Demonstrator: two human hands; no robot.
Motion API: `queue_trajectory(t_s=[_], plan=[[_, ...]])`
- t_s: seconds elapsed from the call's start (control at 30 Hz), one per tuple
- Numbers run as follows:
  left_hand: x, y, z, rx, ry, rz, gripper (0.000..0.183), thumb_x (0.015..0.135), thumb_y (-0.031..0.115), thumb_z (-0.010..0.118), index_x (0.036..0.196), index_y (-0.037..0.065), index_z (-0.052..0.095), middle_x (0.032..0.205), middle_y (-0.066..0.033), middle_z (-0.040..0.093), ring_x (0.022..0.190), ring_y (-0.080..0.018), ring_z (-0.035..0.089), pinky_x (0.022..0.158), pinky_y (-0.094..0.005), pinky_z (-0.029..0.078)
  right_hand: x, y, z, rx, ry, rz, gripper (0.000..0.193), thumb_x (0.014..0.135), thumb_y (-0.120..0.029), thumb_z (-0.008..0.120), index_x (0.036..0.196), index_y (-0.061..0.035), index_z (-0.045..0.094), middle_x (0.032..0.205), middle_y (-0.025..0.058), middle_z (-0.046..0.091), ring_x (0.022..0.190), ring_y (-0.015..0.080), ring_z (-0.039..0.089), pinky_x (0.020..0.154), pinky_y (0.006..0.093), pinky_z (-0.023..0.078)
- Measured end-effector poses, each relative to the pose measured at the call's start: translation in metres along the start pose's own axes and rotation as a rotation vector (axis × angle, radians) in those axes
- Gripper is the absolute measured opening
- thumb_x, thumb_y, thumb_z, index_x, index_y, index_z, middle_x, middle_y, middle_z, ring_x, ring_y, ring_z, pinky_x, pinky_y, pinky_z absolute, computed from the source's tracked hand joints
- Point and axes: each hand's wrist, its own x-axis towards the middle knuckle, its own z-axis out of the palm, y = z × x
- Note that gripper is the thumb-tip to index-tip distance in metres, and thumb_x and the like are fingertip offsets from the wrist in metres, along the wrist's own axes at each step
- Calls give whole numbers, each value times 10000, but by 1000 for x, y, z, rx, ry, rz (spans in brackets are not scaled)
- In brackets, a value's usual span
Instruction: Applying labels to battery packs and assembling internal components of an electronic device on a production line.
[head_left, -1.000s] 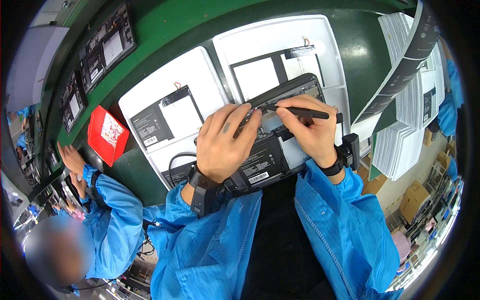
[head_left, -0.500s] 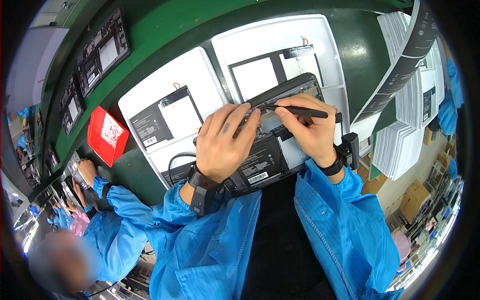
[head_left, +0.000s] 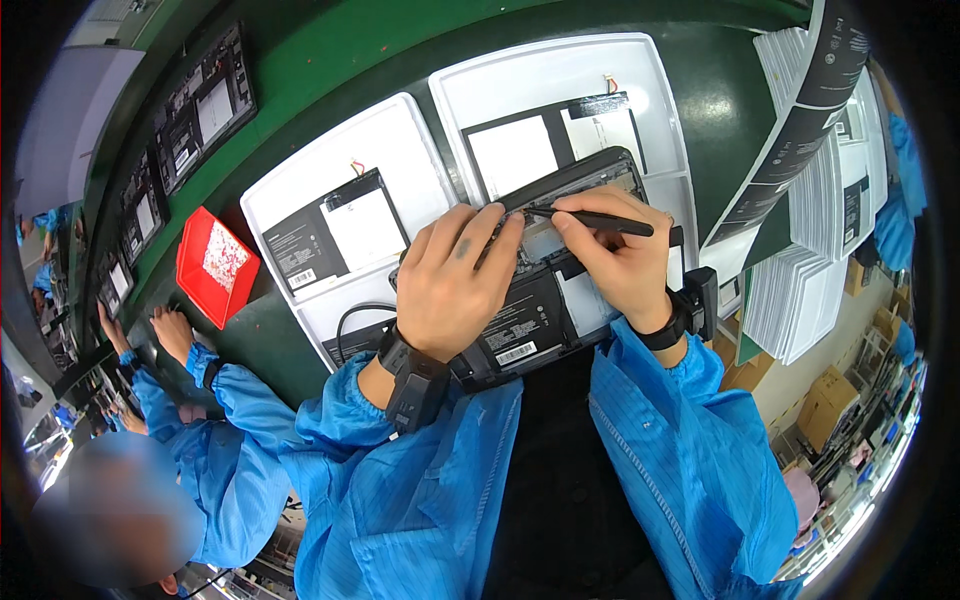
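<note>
An opened black tablet-like device (head_left: 517,318) with exposed circuitry lies in front of me, over the near part of the white trays. My right hand (head_left: 618,245) pinches black tweezers (head_left: 600,221) like a pen. Their thin tip points left, into the device's upper section by my left fingertips. Across the device's left part lies my left hand (head_left: 452,275), with thumb and forefinger drawn together near the tip; whatever they pinch is hidden. A battery pack (head_left: 291,240) with short coloured wires sits in the left tray (head_left: 400,130), and another battery pack (head_left: 509,155) in the right tray (head_left: 545,62).
Left of the trays stands a red bin (head_left: 205,285) holding small white and red bits. More opened devices (head_left: 208,105) rest on the green bench at far left, near a co-worker's hands (head_left: 172,332). Stacked white trays (head_left: 795,305) and a curved printed black sheet (head_left: 790,150) are on the right.
My hands keep nearly the same pose, the left one shifted slightly right. At left, the co-worker's hands have moved, and an opened device near them has been pushed farther along the bench.
</note>
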Motion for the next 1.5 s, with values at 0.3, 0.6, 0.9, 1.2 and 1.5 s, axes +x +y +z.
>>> queue_trajectory(t_s=[0.3,0.6,0.9,1.2,1.5], plan=[[-9,-8,-2,-51,-7,20,344,765,35,806,1102,61,745,1151,-85,706,1024,-283,675,811,-380,571,0,2,1,21,-97,-106,163,827,-19,790,987,-2,767,878,88,745,631,101,651,553,219,494],[-5,-6,-2,-74,-13,-3,320,768,18,797,1083,44,746,1139,-95,712,1012,-295,676,813,-387,574,-1,4,5,-9,-79,-149,171,829,-9,788,997,5,761,917,99,744,677,126,684,583,237,530],[-7,-9,-2,-64,-10,11,297,769,13,792,1063,33,754,1141,-102,718,1013,-297,679,817,-384,579,0,8,8,51,-103,-135,172,839,-19,788,1009,-8,768,930,105,747,698,125,693,594,235,541],[-9,-10,-5,-46,-20,13,299,767,14,793,1063,28,749,1149,-108,715,1024,-302,674,828,-387,578,2,1,6,58,-115,-70,173,839,-21,785,1010,-5,768,929,101,749,703,121,692,605,232,541],[-9,-8,-4,-50,-16,-6,308,763,12,794,1066,31,745,1145,-107,713,1016,-304,674,831,-388,578,3,2,10,31,-125,-46,162,843,-33,782,1001,-2,769,910,92,750,669,100,665,580,219,512]])
